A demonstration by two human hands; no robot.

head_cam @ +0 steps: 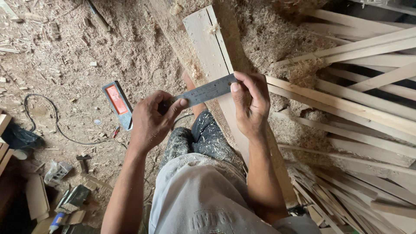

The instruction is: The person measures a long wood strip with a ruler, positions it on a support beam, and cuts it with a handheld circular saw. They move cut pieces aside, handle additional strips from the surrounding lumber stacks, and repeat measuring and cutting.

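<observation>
Nearest the camera, a pale shirt and speckled dark trousers (203,138) are seen from above, with both bare forearms reaching forward. The left hand (151,119) is clenched around the near end of a steel ruler (207,91), its thumb laid flat on the blade. The right hand (250,104) pinches the far end of the same ruler, thumb pressed on top at about 12 o'clock of the hand. The ruler is held slightly tilted, rising toward 2 o'clock, and is laid across a long wooden plank (208,52) that runs from between the legs out toward 12 o'clock.

At 9 o'clock of the left hand, a blue sharpening block with an orange face (117,103) lies on the sawdust floor (130,52); a black cable (43,117) is looped farther out at 9 o'clock. At 3 o'clock a loose pile of thin wooden slats (359,99) is stacked, heaped with shavings.

A false reading is judged the likeliest fault: the ruler is held skewed to the plank edge, so it could slide on loose dust. The plank itself could be shifted under the pressing thumbs, since nothing visible clamps it
</observation>
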